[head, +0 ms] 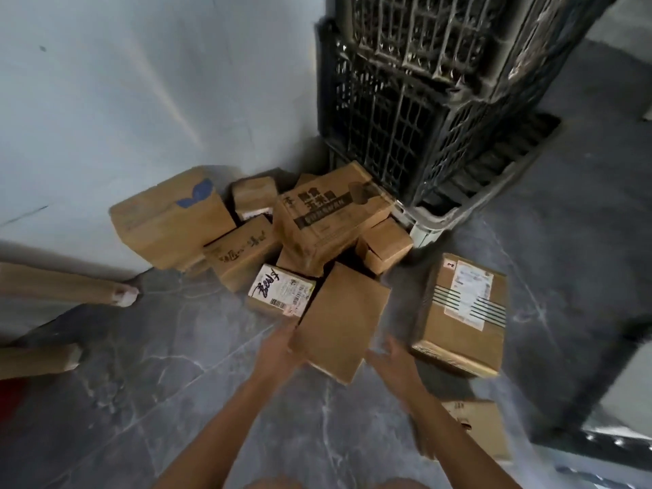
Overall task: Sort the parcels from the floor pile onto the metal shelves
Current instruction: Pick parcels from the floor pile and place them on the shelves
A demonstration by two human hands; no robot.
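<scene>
A pile of brown cardboard parcels point(247, 241) lies on the grey floor against the white wall. At its front, a plain brown parcel point(342, 322) is tilted up. My left hand point(282, 347) grips its lower left edge, with the fingers hidden under the box. My right hand point(391, 361) is open with spread fingers, just off the parcel's lower right edge, and is motion-blurred. Behind it a small parcel with a white label point(278, 291) rests on the floor. A large box with black print point(328, 217) tops the pile.
A labelled box with black stripes point(458, 312) lies to the right, and another box point(483, 428) sits by my right forearm. Stacked black plastic crates point(423, 100) stand behind the pile. A dark metal frame point(599, 365) is at far right. Two cardboard tubes point(63, 284) lie at left.
</scene>
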